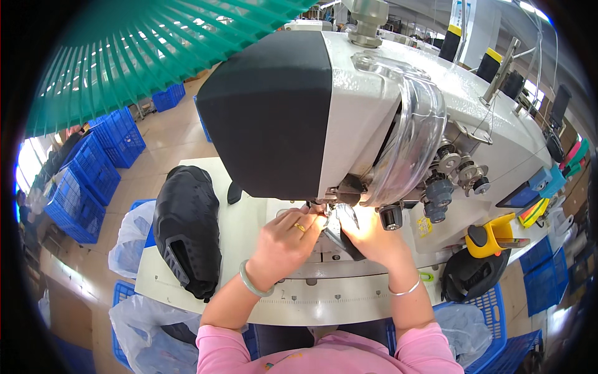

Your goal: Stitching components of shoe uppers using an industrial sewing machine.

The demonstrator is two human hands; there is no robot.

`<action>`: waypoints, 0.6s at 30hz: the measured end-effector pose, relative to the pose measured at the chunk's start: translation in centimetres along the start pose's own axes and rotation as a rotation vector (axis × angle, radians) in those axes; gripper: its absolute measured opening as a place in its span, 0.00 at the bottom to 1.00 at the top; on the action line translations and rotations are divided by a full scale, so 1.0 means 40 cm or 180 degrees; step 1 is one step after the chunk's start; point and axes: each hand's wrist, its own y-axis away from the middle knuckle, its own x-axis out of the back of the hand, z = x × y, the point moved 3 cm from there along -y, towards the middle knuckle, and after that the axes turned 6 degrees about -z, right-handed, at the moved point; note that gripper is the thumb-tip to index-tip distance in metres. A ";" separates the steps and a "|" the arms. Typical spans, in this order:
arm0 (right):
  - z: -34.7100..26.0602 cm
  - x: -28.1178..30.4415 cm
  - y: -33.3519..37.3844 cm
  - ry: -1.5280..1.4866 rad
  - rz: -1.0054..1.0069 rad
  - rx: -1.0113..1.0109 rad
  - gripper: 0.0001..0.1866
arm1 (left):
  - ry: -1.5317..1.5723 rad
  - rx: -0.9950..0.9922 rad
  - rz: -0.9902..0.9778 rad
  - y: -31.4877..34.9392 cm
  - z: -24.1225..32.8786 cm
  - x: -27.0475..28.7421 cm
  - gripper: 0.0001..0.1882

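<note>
sewing machine (349, 106) on table (330, 311) | bundle (187, 230) left | crates (78, 206) farther left

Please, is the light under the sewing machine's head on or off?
On: a bright glow whitens the right hand beneath the sewing machine.

The strip (353, 247) is black, the sewing machine (352, 106) white and black, sleeves (221, 349) pink, baskets (119, 138) blue, the tabletop (355, 304) cream.

A lone dark numeral (283, 294) and some kinda tiny ruler ticks (338, 297) can be spotted on the cream, curve-fronted tabletop (311, 315).
</note>
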 end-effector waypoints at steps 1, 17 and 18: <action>0.027 -0.009 -0.007 -0.0035 -0.0026 -0.0151 0.17 | -0.0049 -0.0028 -0.0055 -0.001 0.006 0.001 0.09; -0.078 -0.012 0.065 0.0528 0.1266 0.1209 0.26 | 0.1630 0.0399 -0.0383 0.029 -0.085 0.006 0.19; -0.067 -0.024 0.067 0.0570 0.1192 0.1154 0.28 | 0.1643 0.0395 -0.0382 0.027 -0.080 0.005 0.19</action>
